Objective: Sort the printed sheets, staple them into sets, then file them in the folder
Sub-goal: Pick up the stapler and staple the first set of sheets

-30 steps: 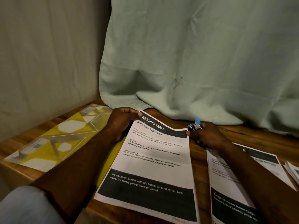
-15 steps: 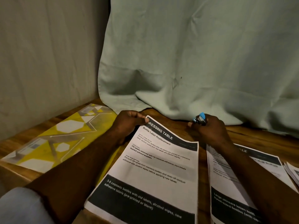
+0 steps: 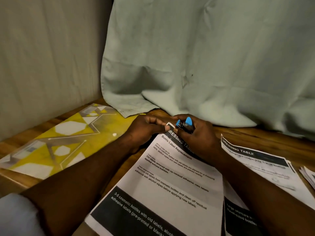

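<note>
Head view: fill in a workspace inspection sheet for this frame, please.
Surface: brown wooden table, partly covered by papers.
Job's things: white printed sheet headed Bottle Label Replacement; small blue-and-black stapler at its top corner; yellow patterned plastic folder flat on the left; second printed sheet and a paper stack on the right.
Clutter: nothing seen.
Grippers: left hand pinches the sheet's corner; right hand grips the stapler.
Cables: nothing seen.
Surroundings: pale green cloth behind; plain wall on the left.
</note>
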